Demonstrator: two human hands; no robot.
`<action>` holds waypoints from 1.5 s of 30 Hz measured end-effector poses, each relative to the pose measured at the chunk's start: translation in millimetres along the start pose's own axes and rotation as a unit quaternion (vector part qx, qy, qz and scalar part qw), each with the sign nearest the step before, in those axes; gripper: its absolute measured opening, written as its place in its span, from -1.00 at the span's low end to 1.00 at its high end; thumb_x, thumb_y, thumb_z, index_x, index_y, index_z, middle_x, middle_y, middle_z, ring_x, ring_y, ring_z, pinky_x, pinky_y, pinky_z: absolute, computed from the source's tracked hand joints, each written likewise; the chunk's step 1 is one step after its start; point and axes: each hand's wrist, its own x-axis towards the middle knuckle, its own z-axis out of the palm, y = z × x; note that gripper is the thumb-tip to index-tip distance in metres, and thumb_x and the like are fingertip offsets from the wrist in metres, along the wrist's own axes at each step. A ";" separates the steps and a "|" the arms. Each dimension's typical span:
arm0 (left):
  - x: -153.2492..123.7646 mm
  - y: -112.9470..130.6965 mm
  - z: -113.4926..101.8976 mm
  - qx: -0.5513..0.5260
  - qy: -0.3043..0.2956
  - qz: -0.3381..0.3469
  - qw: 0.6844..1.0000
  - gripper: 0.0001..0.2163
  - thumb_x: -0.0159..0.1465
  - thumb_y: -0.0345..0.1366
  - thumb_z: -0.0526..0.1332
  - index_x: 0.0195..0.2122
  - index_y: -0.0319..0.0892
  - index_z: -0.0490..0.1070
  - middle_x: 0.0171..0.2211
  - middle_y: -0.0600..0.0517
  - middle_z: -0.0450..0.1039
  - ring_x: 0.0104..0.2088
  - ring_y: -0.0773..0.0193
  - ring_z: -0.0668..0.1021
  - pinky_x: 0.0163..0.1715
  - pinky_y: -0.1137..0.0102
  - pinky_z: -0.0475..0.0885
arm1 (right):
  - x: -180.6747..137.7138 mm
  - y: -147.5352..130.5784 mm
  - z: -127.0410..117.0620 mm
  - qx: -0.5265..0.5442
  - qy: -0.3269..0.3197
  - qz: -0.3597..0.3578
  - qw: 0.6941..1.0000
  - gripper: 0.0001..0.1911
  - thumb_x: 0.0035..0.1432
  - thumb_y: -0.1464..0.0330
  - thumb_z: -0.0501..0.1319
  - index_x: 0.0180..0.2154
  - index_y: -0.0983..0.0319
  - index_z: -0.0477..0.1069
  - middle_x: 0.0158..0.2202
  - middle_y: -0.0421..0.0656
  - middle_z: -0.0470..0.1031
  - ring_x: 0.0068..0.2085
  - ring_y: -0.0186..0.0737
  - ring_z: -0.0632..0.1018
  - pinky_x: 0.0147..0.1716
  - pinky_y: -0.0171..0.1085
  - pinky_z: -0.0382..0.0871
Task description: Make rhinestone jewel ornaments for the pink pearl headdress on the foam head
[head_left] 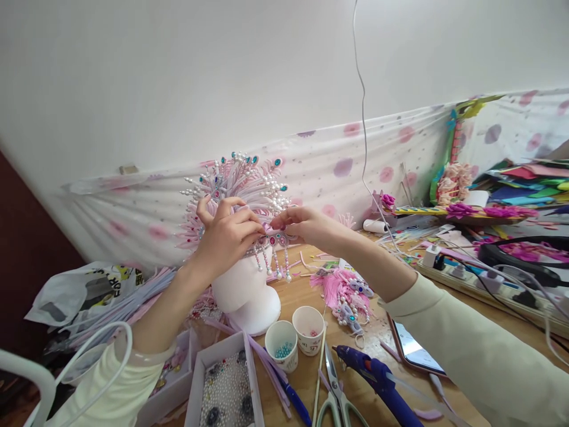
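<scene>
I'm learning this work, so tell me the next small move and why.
Perhaps press the jeweled band gently toward the white head form: the left hand and right hand both have fingertips at the band, while some bead strands hang beyond the form.

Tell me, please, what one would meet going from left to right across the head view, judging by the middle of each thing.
Plastic bag → left hand → right hand → blue glue gun → phone → power strip.
</scene>
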 end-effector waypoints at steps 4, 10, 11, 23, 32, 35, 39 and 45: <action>2.7 2.5 -2.8 -0.008 -0.024 -0.021 0.999 -0.86 0.33 -0.35 0.31 -0.35 0.02 0.60 -0.19 0.06 0.69 0.10 -0.10 0.39 0.15 -0.33 -0.10 | 1.4 2.1 -1.2 -0.008 0.001 -0.001 1.000 -0.66 -0.04 0.73 0.10 -0.43 0.25 0.51 -0.37 -0.17 0.51 -0.36 -0.32 0.48 -0.34 -0.35 0.39; 7.7 -0.4 -2.8 -0.033 -0.042 -0.052 0.997 -0.87 0.29 -0.35 0.34 -0.35 0.05 0.63 -0.15 0.06 0.68 0.10 -0.09 0.37 0.16 -0.32 -0.09 | 0.7 4.3 -4.4 -0.023 0.021 0.005 1.000 -0.70 -0.04 0.67 0.18 -0.35 0.23 0.55 -0.24 -0.12 0.57 -0.22 -0.25 0.52 -0.24 -0.29 0.43; 8.5 -1.0 -2.8 -0.037 -0.046 -0.054 0.997 -0.86 0.29 -0.36 0.34 -0.35 0.06 0.64 -0.14 0.06 0.68 0.10 -0.09 0.37 0.16 -0.32 -0.09 | 0.6 4.9 -4.5 -0.017 0.019 0.007 1.000 -0.72 -0.03 0.66 0.19 -0.35 0.23 0.55 -0.23 -0.12 0.56 -0.20 -0.24 0.52 -0.23 -0.29 0.44; 23.2 2.7 -9.7 -0.083 -0.131 -0.091 0.984 -0.79 0.26 -0.40 0.32 -0.38 0.10 0.67 -0.25 0.04 0.66 0.06 -0.06 0.38 0.16 -0.42 -0.17 | 2.2 12.7 -13.1 -0.034 -0.013 -0.003 0.999 -0.73 -0.06 0.52 0.26 -0.25 0.22 0.54 -0.17 -0.13 0.51 -0.19 -0.27 0.50 -0.20 -0.28 0.43; 20.2 3.1 -3.9 -0.098 -0.097 -0.107 0.985 -0.79 0.15 -0.48 0.34 -0.46 0.03 0.65 -0.35 0.03 0.65 0.02 -0.10 0.42 0.18 -0.36 -0.13 | -0.9 7.2 -9.6 -0.041 -0.014 0.020 0.999 -0.67 -0.16 0.44 0.35 -0.23 0.21 0.54 -0.18 -0.15 0.52 -0.17 -0.27 0.51 -0.16 -0.28 0.46; 16.4 -1.5 -5.3 -0.125 -0.078 -0.102 0.984 -0.78 0.17 -0.48 0.31 -0.46 0.02 0.65 -0.37 0.03 0.66 0.02 -0.07 0.43 0.19 -0.33 -0.12 | -2.0 4.8 -9.6 -0.049 -0.011 0.021 0.998 -0.65 -0.16 0.40 0.38 -0.22 0.20 0.52 -0.16 -0.15 0.51 -0.16 -0.26 0.52 -0.14 -0.26 0.46; 12.8 -6.1 -9.2 -0.136 -0.071 -0.108 0.982 -0.78 0.20 -0.46 0.31 -0.44 0.04 0.66 -0.35 0.03 0.67 0.02 -0.07 0.44 0.17 -0.32 -0.08 | -3.1 3.0 -9.3 -0.057 -0.009 0.020 0.998 -0.64 -0.18 0.40 0.40 -0.23 0.20 0.53 -0.17 -0.16 0.51 -0.17 -0.26 0.53 -0.12 -0.22 0.46; 16.7 -2.5 -6.9 -0.118 -0.075 -0.065 0.988 -0.79 0.20 -0.45 0.34 -0.46 0.06 0.65 -0.36 0.05 0.65 -0.01 -0.05 0.45 0.14 -0.28 -0.02 | -2.4 1.4 -8.5 -0.060 -0.006 0.018 0.998 -0.63 -0.22 0.37 0.43 -0.24 0.19 0.54 -0.17 -0.15 0.52 -0.17 -0.25 0.54 -0.15 -0.25 0.47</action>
